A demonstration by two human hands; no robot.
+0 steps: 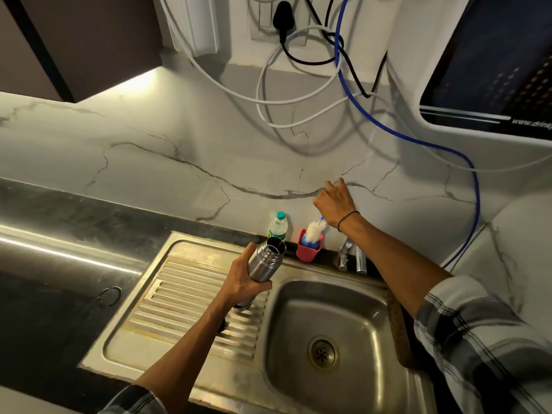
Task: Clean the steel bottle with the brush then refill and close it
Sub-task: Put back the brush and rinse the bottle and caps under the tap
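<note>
Over ribbed drainboard [191,297], left grip [243,280] curled round smooth steel bottle [264,261]; right grip [333,201] loosely open, empty.

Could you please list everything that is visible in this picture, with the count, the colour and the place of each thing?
steel bottle: one, silver, open, no cap on it, held tilted over the drainboard
brush: one, white bristles, standing in the holder
holder: one, pink, behind the sink
plastic bottle: one, clear with green cap, left of the holder
sink: one, steel, basin with drain, ribbed drainboard on its left
tap: one, chrome, behind the basin
cables: several, white, black, blue, on the wall
plug: one, black, in a wall socket
left hand: grips the steel bottle
right hand: above the brush, holds nothing visible
</note>
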